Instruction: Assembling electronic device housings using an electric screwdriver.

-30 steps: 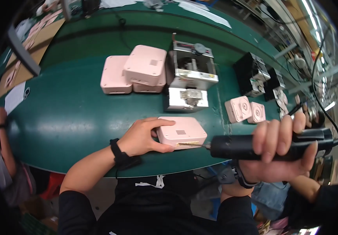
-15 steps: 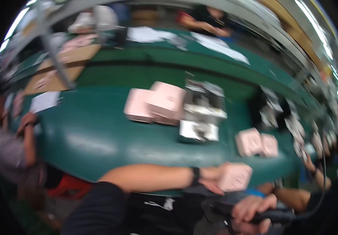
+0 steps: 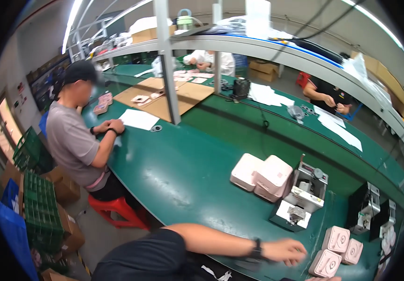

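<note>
My left hand (image 3: pixel 284 251) reaches out over the green table, holding nothing, its fingers loosely bent and a little blurred. A dark band circles that wrist. Just beyond my fingertips lies a pale pink square case (image 3: pixel 325 263) with a round detail on its upper face. Two more pink cases, one behind it (image 3: pixel 336 239) and one at its right (image 3: pixel 353 251), sit close against it. Only a sliver of my right hand (image 3: pixel 325 279) shows at the lower edge; its fingers and anything in them are cut off.
A small metal bench machine (image 3: pixel 308 185) stands beyond my left hand, with stacked pink cases (image 3: pixel 273 175) on its left. More machines (image 3: pixel 365 208) are at the right. A co-worker (image 3: pixel 75 126) sits at the left on a red stool (image 3: pixel 117 213). A grey post (image 3: pixel 167 70) rises from the table.
My left hand has let go of the pink case, which now lies beside the other two. The view has swung left. The black corded tool in my right hand has dropped out of view.
</note>
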`<action>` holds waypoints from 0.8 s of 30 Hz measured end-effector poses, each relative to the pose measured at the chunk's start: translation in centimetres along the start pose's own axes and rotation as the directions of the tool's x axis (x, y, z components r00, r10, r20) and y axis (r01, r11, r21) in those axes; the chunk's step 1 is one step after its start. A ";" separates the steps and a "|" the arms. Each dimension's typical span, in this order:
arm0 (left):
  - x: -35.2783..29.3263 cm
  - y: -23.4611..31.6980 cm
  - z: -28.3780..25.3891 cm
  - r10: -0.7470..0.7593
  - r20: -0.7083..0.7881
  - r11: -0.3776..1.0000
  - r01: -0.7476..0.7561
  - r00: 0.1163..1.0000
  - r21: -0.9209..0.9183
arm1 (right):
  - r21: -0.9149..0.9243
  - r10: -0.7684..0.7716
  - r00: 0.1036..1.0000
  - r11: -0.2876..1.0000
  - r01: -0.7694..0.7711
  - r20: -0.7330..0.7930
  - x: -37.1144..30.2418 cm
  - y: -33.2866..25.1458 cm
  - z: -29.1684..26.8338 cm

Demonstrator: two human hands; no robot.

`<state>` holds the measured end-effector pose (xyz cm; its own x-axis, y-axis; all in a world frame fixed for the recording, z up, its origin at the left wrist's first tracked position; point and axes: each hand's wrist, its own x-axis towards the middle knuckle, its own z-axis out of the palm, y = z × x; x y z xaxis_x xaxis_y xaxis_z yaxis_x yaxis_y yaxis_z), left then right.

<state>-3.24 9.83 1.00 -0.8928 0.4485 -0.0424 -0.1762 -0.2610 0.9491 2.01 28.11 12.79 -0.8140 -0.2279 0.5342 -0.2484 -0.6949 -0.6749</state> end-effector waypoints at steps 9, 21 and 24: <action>-13.1 12.5 -14.4 0.667 -0.239 0.132 0.203 0.706 0.970 | -0.218 -0.036 0.982 0.976 -0.005 -0.186 0.9 3.9 -2.3; -15.3 8.8 -20.3 0.533 -0.317 0.004 0.373 0.785 0.928 | -0.339 0.068 0.972 0.930 -0.143 -0.225 1.9 8.8 -1.3; -18.1 8.7 -19.1 0.497 -0.357 0.015 0.404 0.791 0.915 | -0.300 0.093 0.964 0.939 -0.168 -0.249 1.7 8.3 -2.0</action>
<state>3.49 -16.87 4.11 -0.9416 -0.0804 0.3270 0.0161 0.9593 0.2820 -2.50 23.30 7.06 -0.9387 -0.1140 0.3254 -0.2540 -0.4095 -0.8762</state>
